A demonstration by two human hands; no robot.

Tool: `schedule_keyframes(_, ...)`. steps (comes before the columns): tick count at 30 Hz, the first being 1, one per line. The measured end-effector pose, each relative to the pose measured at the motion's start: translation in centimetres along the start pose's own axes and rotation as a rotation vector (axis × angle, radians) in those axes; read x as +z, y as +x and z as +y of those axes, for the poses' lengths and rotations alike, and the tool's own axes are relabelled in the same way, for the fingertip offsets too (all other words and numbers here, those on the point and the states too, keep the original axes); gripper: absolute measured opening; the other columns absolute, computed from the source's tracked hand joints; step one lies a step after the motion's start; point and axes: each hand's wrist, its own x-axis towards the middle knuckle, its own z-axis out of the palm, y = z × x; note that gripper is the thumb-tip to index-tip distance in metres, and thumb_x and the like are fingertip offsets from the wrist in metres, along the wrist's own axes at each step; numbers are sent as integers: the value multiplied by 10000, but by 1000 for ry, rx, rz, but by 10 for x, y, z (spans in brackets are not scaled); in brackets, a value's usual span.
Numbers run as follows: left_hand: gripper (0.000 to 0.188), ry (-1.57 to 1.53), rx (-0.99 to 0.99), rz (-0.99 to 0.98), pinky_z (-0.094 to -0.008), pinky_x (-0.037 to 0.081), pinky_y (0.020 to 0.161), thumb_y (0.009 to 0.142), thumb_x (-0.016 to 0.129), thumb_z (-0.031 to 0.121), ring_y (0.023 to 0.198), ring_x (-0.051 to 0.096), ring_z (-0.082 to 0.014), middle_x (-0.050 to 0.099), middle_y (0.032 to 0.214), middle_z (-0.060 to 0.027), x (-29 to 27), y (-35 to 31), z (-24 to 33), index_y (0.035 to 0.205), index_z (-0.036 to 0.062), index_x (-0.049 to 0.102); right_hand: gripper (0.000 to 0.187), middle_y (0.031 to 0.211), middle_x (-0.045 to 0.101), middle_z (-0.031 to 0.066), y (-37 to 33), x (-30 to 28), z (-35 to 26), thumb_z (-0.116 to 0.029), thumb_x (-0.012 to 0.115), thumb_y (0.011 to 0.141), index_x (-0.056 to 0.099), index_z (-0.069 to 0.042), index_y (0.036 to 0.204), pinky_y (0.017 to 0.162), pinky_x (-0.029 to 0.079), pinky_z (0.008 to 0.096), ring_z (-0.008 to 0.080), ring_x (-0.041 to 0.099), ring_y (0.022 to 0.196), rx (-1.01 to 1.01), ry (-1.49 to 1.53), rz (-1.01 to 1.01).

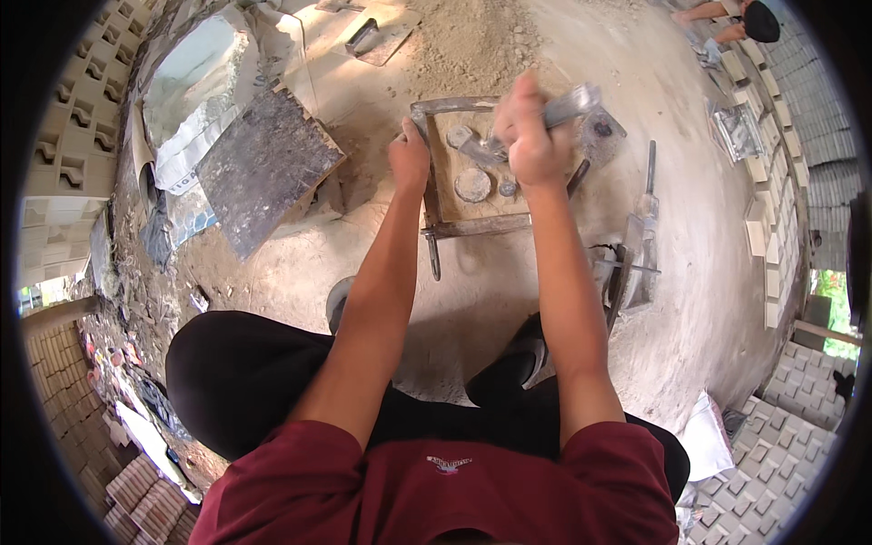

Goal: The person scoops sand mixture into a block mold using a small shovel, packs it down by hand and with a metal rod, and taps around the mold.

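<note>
A square mould frame (477, 225) with dark, worn bars lies on the floor ahead of me, with pale sandy material inside. At its upper left corner, my left hand (411, 154) is closed on the left bar. My right hand (530, 141), raised over the frame's right side, grips a thick grey tool (570, 106), smeared by motion; its exact kind cannot be made out. Inside the frame sit a round disc-like piece (472, 185), a smaller round piece (457, 136) and a small grey knob (507, 187). A short grey bar shape beside them is blurred.
A sandy powder heap (477, 45) lies beyond the frame. A dark square board (268, 168) leans at left, near a white sack (195, 82). Metal tools (640, 241) lie right. Pale blocks (767, 227) line the right side, where another person (727, 23) works far off.
</note>
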Motion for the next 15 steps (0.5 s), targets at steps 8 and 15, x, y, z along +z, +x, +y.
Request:
schedule_keyframes(8, 651, 6, 9, -5, -424, 417, 644, 988, 376, 465, 614, 513, -265, 563, 626, -170, -2, 3, -5, 728, -93, 586, 386, 528, 375, -47, 10, 4, 15, -127, 491, 948, 448, -63, 570, 442, 230, 257, 56, 313, 472, 189, -95, -368)
schedule_keyframes(15, 639, -95, -25, -20, -414, 418, 634, 986, 394, 461, 607, 498, -234, 557, 617, -152, 4, 1, 0, 719, -90, 579, 357, 539, 386, -28, 2, -12, 17, -91, 471, 897, 392, -50, 551, 446, 211, 260, 61, 300, 484, 37, -82, -390)
